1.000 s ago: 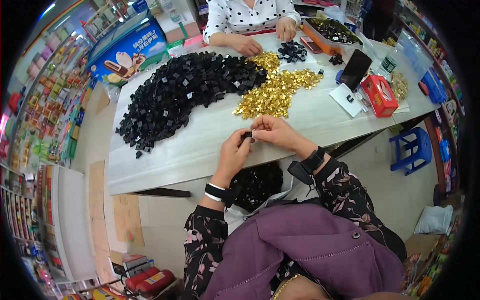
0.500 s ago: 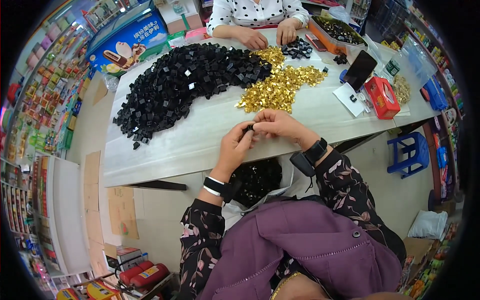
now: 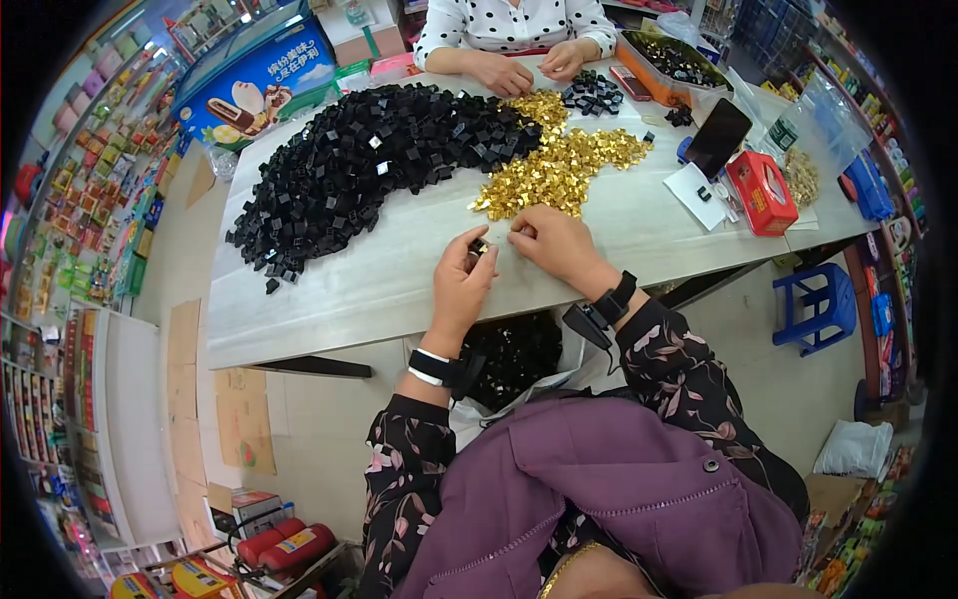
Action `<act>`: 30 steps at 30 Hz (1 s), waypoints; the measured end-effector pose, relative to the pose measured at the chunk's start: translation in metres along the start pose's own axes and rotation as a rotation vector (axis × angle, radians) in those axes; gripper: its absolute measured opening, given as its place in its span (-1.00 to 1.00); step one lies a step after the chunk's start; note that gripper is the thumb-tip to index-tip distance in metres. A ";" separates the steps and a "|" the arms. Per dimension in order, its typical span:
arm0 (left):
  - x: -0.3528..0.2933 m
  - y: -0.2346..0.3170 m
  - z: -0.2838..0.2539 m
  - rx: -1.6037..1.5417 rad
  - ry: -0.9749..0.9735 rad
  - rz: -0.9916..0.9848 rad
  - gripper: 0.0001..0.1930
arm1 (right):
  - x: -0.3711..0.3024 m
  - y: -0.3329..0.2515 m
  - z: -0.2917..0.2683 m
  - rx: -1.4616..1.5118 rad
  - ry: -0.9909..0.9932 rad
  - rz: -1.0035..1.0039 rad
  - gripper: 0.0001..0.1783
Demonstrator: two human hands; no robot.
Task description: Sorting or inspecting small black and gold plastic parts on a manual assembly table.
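Observation:
My left hand (image 3: 463, 290) is closed over the near edge of the table, with a small black square piece (image 3: 480, 247) between thumb and fingers. A bit of gold shows on that piece. Just to its right, apart from it, my right hand (image 3: 561, 248) has its thumb and fingertips pinched together; whatever they hold is hidden. Beyond my right hand lies a pile of small gold pieces (image 3: 559, 170). A large heap of small black square pieces (image 3: 339, 180) spreads over the left half of the table (image 3: 419, 245).
Below the table edge sits a white bag (image 3: 574, 374) with black pieces inside. Across the table, a person's hands (image 3: 504, 75) work beside a small black pile (image 3: 593, 94). At right are a phone (image 3: 720, 138), a red box (image 3: 761, 196) and a blue stool (image 3: 818, 307).
My hands have parted: the left moved slightly left with the black piece, the right moved forward toward the gold pile. Gold now shows on the held piece. The other person's hands shifted.

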State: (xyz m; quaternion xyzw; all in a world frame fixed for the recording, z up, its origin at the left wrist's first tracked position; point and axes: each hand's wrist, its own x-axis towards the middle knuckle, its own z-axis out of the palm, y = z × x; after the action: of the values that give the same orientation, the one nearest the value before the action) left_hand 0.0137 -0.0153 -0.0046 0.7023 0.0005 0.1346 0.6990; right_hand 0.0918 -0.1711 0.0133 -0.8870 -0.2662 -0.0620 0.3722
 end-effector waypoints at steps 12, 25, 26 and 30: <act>0.001 -0.016 -0.001 0.350 -0.066 0.167 -0.65 | -0.004 0.000 -0.012 0.751 -0.167 0.080 -0.89; -0.005 -0.006 0.004 0.203 -0.134 0.056 -0.73 | -0.006 -0.005 -0.019 0.960 -0.421 0.166 -0.88; -0.005 -0.006 0.003 0.252 -0.149 0.098 -0.74 | -0.006 -0.004 -0.019 0.956 -0.420 0.165 -0.88; -0.008 -0.002 0.004 0.223 -0.152 0.102 -0.77 | -0.009 -0.002 -0.017 0.885 -0.369 0.174 -0.88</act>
State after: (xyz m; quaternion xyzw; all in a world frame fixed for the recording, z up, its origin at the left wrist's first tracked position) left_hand 0.0074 -0.0201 -0.0077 0.7828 -0.0734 0.1155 0.6070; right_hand 0.0847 -0.1860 0.0237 -0.6588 -0.2533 0.2467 0.6640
